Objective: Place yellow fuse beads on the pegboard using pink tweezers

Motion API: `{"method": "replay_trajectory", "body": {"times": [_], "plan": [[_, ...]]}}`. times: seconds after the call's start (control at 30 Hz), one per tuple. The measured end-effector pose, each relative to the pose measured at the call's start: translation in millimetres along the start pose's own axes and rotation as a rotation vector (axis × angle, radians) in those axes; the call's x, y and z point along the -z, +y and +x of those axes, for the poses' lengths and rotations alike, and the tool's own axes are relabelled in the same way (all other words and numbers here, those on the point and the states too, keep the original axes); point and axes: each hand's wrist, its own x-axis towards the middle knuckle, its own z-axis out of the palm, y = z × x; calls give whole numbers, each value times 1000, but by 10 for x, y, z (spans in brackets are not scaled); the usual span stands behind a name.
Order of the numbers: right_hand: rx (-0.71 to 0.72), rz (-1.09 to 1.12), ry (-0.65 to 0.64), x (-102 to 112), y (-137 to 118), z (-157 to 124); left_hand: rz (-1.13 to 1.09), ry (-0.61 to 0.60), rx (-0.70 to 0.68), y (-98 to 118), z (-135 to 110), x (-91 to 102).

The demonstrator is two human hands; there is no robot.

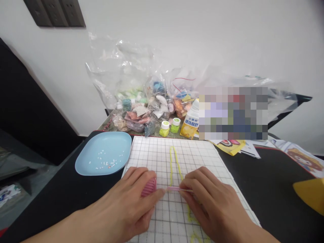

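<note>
My left hand [126, 206] lies on the white grid mat [157, 155], fingers closed over a pink ridged piece [149, 187]. My right hand [210, 199] is closed in a pinch on a thin pale needle-like stick [177, 190] that points left toward the left fingertips. A long strand of yellow-green beads [174, 162] loops up the mat from between the hands and runs under my right hand toward the near edge.
A light blue plate [103, 153] with several small white beads sits left of the mat. Behind are two green-capped bead jars [169, 127], a yellow-labelled bottle [191, 123], clear bags of beads [141, 104], and yellow paper [310, 194] at right.
</note>
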Motion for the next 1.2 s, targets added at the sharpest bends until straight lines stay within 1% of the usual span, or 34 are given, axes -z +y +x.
{"method": "replay_trajectory", "body": {"times": [0.23,0.3,0.47,0.63,0.8,0.97,1.03,1.17,1.2], "plan": [[3,-7,-3,4,-1,-1,-1,-55,6,-3,-22,-41],[-1,-1,0,0,-4,1,3,-47,-3,-5,-16,-41],[-1,7,13,3,-3,6,28,-92,10,-5,-19,-27],[-12,6,23,40,7,8,38,-67,0,-15,-41,-28],[-32,19,31,42,4,-3,17,-37,4,-9,-8,-11],[-64,76,66,52,-3,6,11,42,3,-22,-36,-33],[-63,111,86,71,-13,21,-60,80,40,-35,-86,-71],[-19,177,81,95,-64,49,-388,7,261,-50,-192,-172],[-4,190,70,93,-81,51,-451,4,298,-49,-212,-199]]}}
